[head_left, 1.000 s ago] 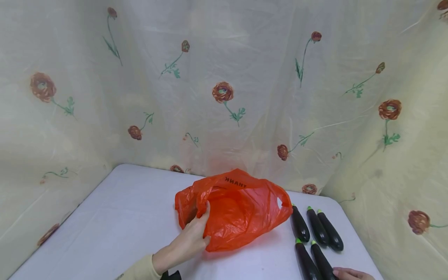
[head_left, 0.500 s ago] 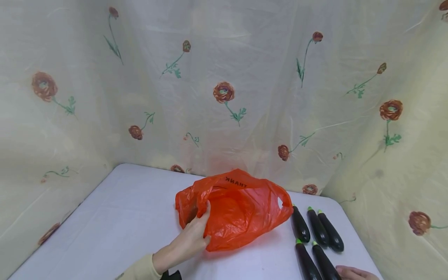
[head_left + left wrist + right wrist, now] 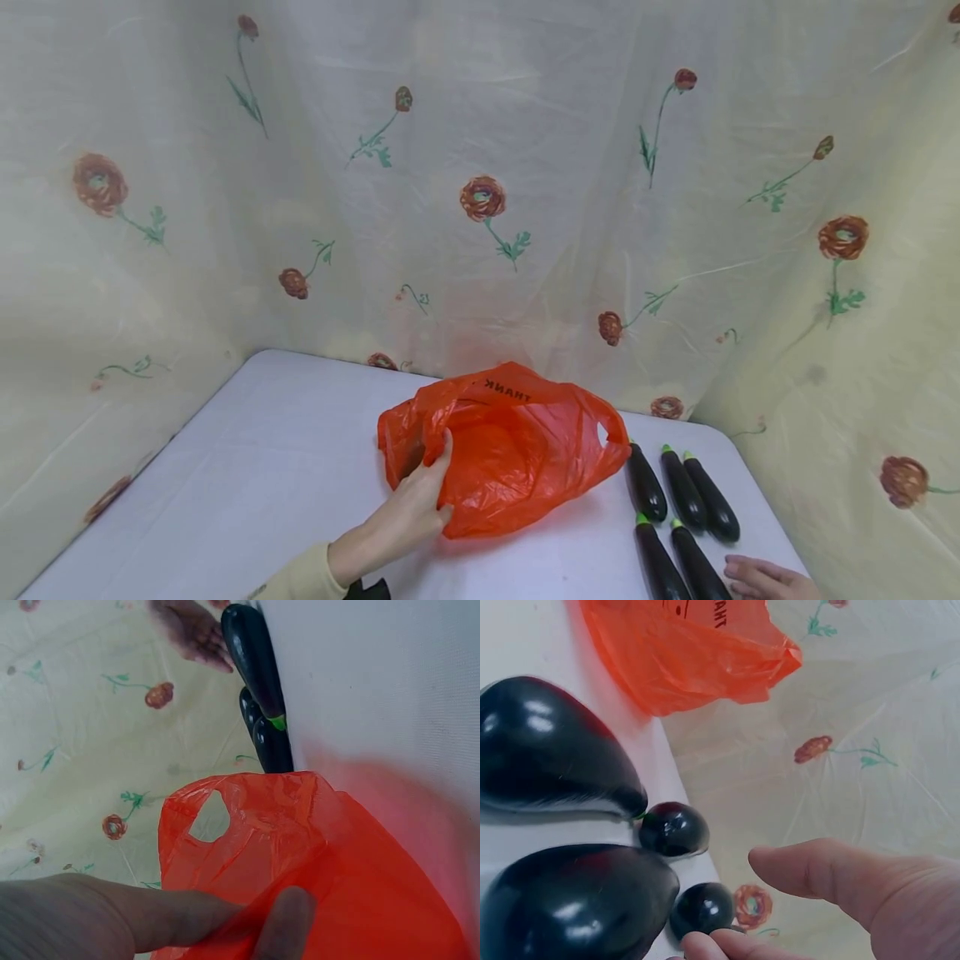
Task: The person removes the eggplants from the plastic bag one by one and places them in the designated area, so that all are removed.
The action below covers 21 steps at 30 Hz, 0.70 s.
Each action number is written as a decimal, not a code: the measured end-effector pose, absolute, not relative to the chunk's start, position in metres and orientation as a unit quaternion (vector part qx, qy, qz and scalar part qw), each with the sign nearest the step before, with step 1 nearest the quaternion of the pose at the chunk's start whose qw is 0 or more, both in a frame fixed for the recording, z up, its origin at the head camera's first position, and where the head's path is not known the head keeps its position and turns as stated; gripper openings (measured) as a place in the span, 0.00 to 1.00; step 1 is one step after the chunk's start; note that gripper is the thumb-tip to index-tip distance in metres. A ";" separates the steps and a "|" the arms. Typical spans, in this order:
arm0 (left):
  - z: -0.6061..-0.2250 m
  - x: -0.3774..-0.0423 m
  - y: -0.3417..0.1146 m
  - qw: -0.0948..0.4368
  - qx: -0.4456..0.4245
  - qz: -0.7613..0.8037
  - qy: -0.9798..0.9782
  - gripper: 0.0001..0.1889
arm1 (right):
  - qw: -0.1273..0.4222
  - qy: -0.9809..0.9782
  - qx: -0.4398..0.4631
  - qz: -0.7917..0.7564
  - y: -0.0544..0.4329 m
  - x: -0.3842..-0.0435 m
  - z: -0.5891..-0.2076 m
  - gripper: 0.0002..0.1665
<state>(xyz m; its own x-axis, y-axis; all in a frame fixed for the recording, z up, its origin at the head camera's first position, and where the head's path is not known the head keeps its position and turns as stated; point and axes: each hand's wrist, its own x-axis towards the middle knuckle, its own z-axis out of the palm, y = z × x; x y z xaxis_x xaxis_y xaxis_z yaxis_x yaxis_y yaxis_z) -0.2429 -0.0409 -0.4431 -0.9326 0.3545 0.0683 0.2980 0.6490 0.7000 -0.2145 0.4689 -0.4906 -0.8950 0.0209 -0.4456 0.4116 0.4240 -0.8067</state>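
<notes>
A red plastic bag (image 3: 517,467) with "THANK" showing in mirror writing lies on the white table, its mouth held wide. My left hand (image 3: 405,512) pinches the bag's left edge between thumb and fingers; the left wrist view shows the film between thumb (image 3: 289,922) and forefinger. Several dark eggplants with green stem ends lie right of the bag. Two are in the front row, a left one (image 3: 660,562) and a right one (image 3: 697,558). Beside the right one my right hand (image 3: 772,581) is held with nothing in it, thumb and fingers apart in the right wrist view.
Three more eggplants form the back row: one (image 3: 643,482) by the bag's handle, then a middle one (image 3: 684,490) and an outer one (image 3: 712,498) near the right edge. A flowered curtain (image 3: 555,208) surrounds the white table (image 3: 277,450) at the back and sides.
My right hand has drawn away from the front right eggplant, slightly rightward and up, and its fingers have spread. The left hand and bag stay as they were.
</notes>
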 end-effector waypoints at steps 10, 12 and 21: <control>-0.443 -0.241 -0.040 0.033 0.183 0.376 0.908 0.49 | 0.217 0.823 0.046 -0.523 0.461 -0.214 -0.468 0.38; -0.443 -0.240 -0.040 0.034 0.184 0.376 0.908 0.49 | 0.229 0.820 0.030 -0.524 0.459 -0.212 -0.464 0.38; -0.443 -0.241 -0.041 0.028 0.190 0.375 0.907 0.49 | 0.209 0.828 0.018 -0.520 0.438 -0.210 -0.451 0.38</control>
